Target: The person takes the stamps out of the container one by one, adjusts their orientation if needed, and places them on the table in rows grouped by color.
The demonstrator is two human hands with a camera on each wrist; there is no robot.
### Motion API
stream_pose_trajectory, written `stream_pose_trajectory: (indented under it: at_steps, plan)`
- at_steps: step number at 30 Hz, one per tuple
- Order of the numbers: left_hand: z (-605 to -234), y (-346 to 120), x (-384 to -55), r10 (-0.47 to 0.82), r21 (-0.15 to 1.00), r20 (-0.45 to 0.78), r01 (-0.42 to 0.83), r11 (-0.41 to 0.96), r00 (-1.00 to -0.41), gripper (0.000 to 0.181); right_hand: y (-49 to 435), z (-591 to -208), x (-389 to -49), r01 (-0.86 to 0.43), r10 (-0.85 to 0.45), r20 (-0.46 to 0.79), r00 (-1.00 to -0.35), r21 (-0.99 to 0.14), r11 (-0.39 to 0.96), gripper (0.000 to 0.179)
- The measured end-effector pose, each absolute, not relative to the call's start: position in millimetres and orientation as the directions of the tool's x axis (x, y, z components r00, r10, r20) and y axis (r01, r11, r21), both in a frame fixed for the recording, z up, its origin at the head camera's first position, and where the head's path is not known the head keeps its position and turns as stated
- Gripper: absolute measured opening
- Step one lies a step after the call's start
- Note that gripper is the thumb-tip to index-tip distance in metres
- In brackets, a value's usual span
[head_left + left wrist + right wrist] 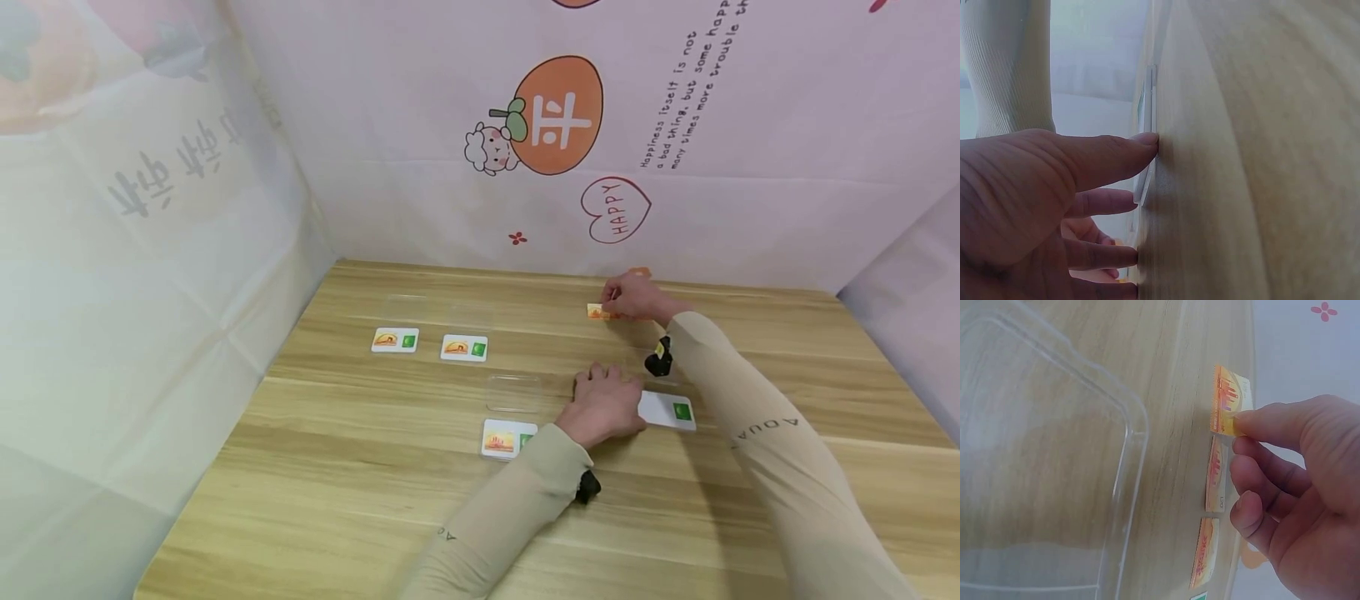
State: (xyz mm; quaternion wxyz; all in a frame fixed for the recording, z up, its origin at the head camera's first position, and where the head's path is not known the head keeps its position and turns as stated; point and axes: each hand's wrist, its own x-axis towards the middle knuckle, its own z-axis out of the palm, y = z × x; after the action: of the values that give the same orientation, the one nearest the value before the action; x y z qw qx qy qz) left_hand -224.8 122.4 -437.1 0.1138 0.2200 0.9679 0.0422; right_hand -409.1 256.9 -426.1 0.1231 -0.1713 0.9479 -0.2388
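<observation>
In the right wrist view, my right hand (636,297) pinches an orange-and-yellow postage stamp (1227,403) with perforated edges between thumb and finger, at the table's back. Two similar stamps (1216,475) lie in a row beside it. My left hand (606,400) rests on the table, its thumb and index finger holding the left end of a white card (660,410) that bears a green stamp (682,411). From the left wrist, this card (1144,125) appears edge-on, seemingly in a thin clear case. The other left fingers touch the tabletop.
Two white cards (395,340) (464,348), each with an orange and a green stamp, lie at the left. Another such card (499,438) is partly covered by my left sleeve. Clear plastic covers (513,393) lie near them. A printed cloth (420,208) hangs behind the table.
</observation>
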Motion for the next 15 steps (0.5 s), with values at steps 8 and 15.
stream_pose_trajectory:
  at_steps: [8, 15]
  plan:
    - [-435.5, 121.0, -224.1, 0.439, 0.13, -0.198, 0.421, 0.898, -0.876, 0.052, 254.1, -428.6, -413.4, -0.255, -0.375, -0.157, -0.914, -0.496, 0.83, 0.01]
    - [-434.0, 120.0, -223.9, 0.438, 0.127, -0.21, 0.42, 0.899, -0.874, 0.057, 253.9, -432.1, -416.3, -0.271, -0.382, -0.141, -0.913, -0.49, 0.828, 0.008]
